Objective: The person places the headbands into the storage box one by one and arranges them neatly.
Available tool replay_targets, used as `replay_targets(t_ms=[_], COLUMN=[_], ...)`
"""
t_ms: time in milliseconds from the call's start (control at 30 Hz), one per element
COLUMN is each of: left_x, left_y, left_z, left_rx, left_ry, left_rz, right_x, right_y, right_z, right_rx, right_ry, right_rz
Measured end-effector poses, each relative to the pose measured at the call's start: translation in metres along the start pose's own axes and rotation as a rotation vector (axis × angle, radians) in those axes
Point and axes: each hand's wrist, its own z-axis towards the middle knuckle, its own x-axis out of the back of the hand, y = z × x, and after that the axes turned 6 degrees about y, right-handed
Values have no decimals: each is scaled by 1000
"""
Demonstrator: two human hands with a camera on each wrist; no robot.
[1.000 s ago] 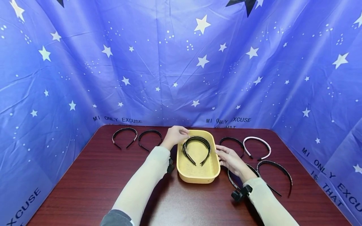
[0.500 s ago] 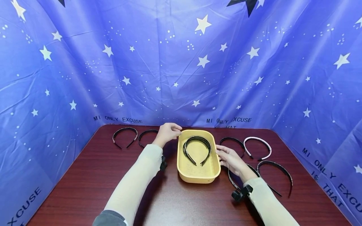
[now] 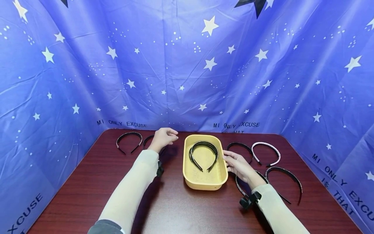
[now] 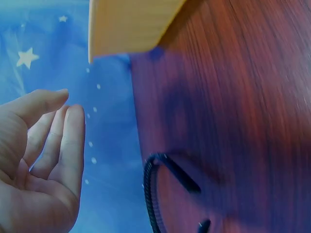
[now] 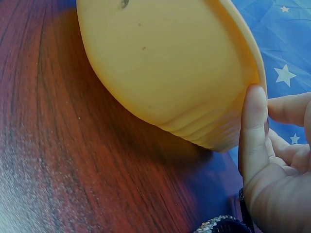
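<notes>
My left hand is in the air left of the yellow plastic bin, fingers loosely bent with nothing between them. Partly hidden behind it, a black toothed headband lies on the table. Inside the bin lie stacked black headbands. My right hand touches the bin's right side, the thumb against the outer wall just under the rim. Beneath my right wrist a dark headband with a glittery edge is partly covered.
At the far left is another black headband. Right of the bin lie a black headband, a pale pink one and a dark one. A blue star-print curtain surrounds the dark red wooden table.
My left hand has moved left from over the bin's far left corner, away from the rim, to near the black headband. The right hand and the bin stay in place.
</notes>
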Motion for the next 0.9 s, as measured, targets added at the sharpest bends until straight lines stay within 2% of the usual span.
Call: replay_targets(t_ms=[367, 467, 667, 900], left_x=[31, 42, 66, 81], left_y=[-15, -23, -43, -55], left_z=[-2, 0, 2, -2], left_rx=[59, 57, 118, 157], left_ry=[37, 47, 89, 141], left_rz=[1, 42, 119, 192], right_x=[0, 0, 1, 1], right_y=[0, -1, 0, 0], right_z=[-1, -1, 1, 2], right_rx=[11, 12, 7, 11], right_ry=[-18, -20, -24, -19], right_rz=[-2, -7, -9, -6])
